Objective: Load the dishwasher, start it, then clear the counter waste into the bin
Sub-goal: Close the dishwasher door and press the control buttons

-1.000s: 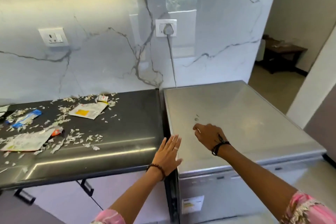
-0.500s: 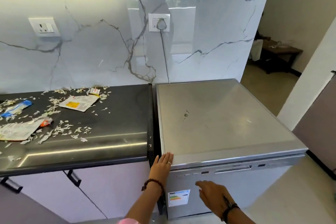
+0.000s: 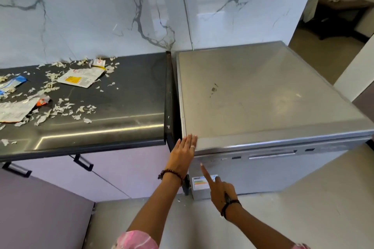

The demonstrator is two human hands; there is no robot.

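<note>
Steel dishwasher (image 3: 263,95), two hands (image 3: 183,154) touching it, three wrappers (image 3: 81,77) on counter (image 3: 121,107)

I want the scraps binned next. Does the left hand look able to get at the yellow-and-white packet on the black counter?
Probably yes: the left hand lies flat on the grey dishwasher's front corner, holding nothing, and bare black counter lies between it and the yellow-and-white packet.

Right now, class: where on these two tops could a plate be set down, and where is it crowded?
Free: the dishwasher top, bare but for a small smudge, and the counter's right part beside it. Crowded: the counter's left, strewn with wrappers and scraps. The left hand rests at the dishwasher's front left corner.
</note>
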